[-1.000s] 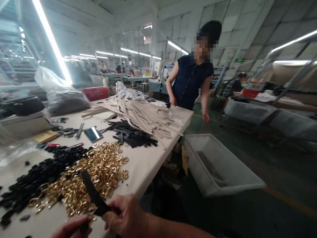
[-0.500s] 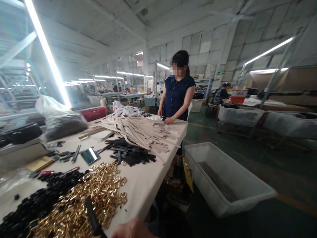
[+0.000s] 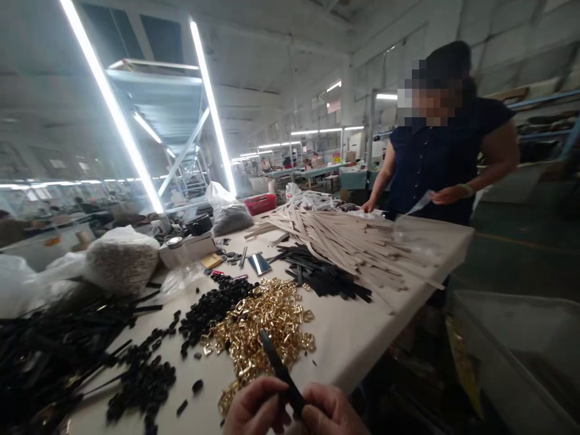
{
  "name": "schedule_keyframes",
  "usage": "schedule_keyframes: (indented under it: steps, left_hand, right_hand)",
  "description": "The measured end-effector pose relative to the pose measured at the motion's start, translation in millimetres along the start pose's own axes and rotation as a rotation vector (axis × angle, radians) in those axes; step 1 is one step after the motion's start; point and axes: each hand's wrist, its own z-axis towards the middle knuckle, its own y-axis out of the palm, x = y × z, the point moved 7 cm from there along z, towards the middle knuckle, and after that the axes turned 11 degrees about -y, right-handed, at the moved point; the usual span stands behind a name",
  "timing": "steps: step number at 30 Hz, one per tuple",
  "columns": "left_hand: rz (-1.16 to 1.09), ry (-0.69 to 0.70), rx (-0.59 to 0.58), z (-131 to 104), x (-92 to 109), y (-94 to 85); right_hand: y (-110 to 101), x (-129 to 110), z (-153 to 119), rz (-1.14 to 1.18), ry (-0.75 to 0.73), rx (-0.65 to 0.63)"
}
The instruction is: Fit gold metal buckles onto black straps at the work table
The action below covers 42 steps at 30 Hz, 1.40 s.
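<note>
Both hands sit at the bottom edge of view, partly cut off. Left hand (image 3: pixel 254 408) and right hand (image 3: pixel 333 414) are closed together on the lower end of a black strap (image 3: pixel 280 371), fingers pinching it from either side. The strap is narrow, flat, matte black, with straight edges; it rises from the hands tilted up and to the left, its free end over the heap of gold buckles (image 3: pixel 260 332). Whether it touches the heap cannot be told. The buckles are shiny, small, piled loosely on the table (image 3: pixel 362 338), just in front of the hands. Left of the buckles lie black pieces (image 3: pixel 208 308), small and dark, scattered toward the left edge. Farther back: black strips (image 3: pixel 326 278), then a wide fan of beige strips (image 3: pixel 344 238). A person (image 3: pixel 446 157) in a dark sleeveless top stands at the far corner, hands over the beige strips. A bin (image 3: pixel 521 344) stands on the floor at the right
</note>
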Motion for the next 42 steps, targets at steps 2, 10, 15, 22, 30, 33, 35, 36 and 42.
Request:
schedule_keyframes:
  steps: [2, 10, 15, 22, 30, 33, 35, 36, 42]
  left_hand:
    - [-0.023, 0.074, 0.048, -7.1, 13.0, 1.4]
    - [-0.007, 0.115, 0.122, -29.0, 42.4, 17.7]
    - [-0.142, 0.048, 0.139, -24.3, 33.4, 12.9]
    - [-0.302, 0.012, 0.127, -18.6, 25.6, 9.0]
    - [-0.272, 0.028, 0.160, -14.2, 23.4, 7.0]
    - [-0.218, 0.010, 0.173, -15.8, 23.0, 3.2]
    - [-0.181, 0.002, 0.169, -16.9, 23.0, 1.3]
    - [-0.165, 0.001, 0.166, -17.3, 22.9, 0.6]
    - [-0.097, 0.046, 0.126, -19.8, 22.7, 5.0]
  right_hand:
    - [0.2, -5.4, -1.1, -0.012, -0.014, 0.032]
    - [0.8, -52.3, -0.4, -0.465, -0.111, 0.038]
    - [4.3, -47.5, 2.0, -0.384, -0.065, 0.063]
    - [-1.3, -44.7, 5.7, -0.203, -0.061, 0.194]
    - [-0.1, -39.9, 6.7, -0.425, -0.076, 0.099]
    - [-1.8, -40.1, 7.1, -0.470, -0.085, 0.092]
    - [-2.8, -41.9, 7.8, -0.503, -0.090, 0.091]
    - [-3.0, -43.5, 8.2, -0.526, -0.096, 0.090]
    - [-7.3, -48.4, 8.7, -0.607, -0.114, 0.079]
